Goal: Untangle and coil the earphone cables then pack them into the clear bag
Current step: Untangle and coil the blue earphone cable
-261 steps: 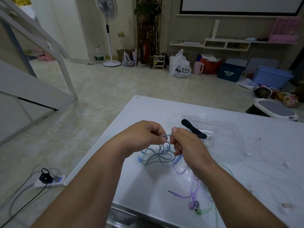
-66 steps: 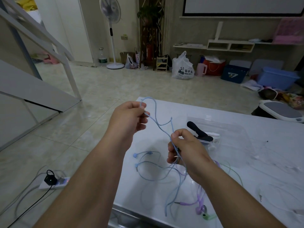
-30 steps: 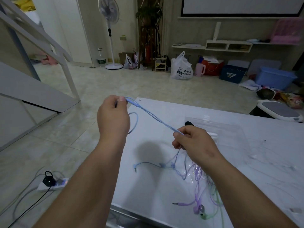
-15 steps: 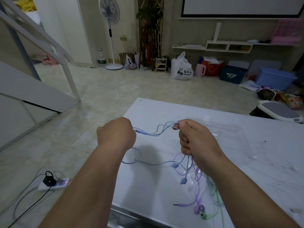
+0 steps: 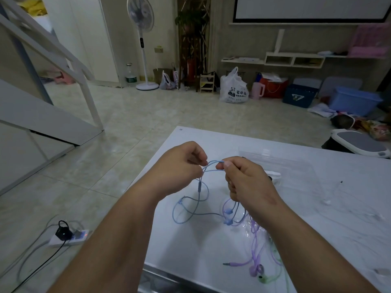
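Observation:
Above the white table (image 5: 186, 246), my left hand (image 5: 179, 168) and my right hand (image 5: 247, 180) pinch the blue earphone cable (image 5: 196, 208) close together, a short doubled span of it running between the fingertips. Its loops, inline remote and blue earbuds hang down onto the table below. A purple earphone cable (image 5: 256, 250) and a green one (image 5: 273, 278) lie tangled near the front edge under my right forearm. The clear bag (image 5: 296, 168) lies flat behind my right hand, with something white and dark inside, partly hidden.
A white earphone cable (image 5: 330, 200) lies on the table's right side. On the floor at left sits a power strip (image 5: 69, 237) with a black plug and trailing wires. A staircase, a fan and bags and boxes stand far behind.
My hands drew together from well apart, slackening and doubling the blue cable between them. The cable's loops and earbuds now hang lower onto the table.

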The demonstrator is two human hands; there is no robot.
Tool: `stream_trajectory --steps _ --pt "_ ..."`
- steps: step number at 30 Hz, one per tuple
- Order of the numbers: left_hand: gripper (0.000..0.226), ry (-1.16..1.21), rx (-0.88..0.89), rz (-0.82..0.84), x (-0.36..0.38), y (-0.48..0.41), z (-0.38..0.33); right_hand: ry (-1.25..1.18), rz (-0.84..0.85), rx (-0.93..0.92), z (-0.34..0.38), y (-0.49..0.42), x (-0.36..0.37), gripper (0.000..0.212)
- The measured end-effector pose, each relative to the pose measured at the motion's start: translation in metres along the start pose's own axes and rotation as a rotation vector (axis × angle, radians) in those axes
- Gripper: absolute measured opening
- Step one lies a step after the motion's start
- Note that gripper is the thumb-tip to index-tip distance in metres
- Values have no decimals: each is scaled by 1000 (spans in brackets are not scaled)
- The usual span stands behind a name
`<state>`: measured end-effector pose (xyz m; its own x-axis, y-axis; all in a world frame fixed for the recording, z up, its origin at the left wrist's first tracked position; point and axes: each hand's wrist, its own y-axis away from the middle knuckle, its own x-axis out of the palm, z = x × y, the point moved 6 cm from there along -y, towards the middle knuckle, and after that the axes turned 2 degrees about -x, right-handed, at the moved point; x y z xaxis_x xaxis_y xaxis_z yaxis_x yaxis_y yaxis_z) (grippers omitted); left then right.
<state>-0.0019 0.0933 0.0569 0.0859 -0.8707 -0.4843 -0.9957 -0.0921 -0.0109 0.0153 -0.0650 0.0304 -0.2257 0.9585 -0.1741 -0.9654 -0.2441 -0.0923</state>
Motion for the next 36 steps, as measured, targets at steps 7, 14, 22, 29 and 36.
stream_trajectory --steps 7,14,22,29,36 --pt "12 -122 90 -97 -4 -2 -1 -87 9 21 3 2 1 25" --pt "15 -190 74 -167 -5 -3 -4 22 -9 31 5 2 -3 24" --pt "13 -192 40 -383 -22 -4 -2 -30 42 72 2 1 -7 26" --pt "10 -369 74 -503 -28 2 -6 92 121 62 3 -1 -13 18" --pt "21 -540 128 -507 -26 0 -6 3 -45 52 0 -5 -26 23"
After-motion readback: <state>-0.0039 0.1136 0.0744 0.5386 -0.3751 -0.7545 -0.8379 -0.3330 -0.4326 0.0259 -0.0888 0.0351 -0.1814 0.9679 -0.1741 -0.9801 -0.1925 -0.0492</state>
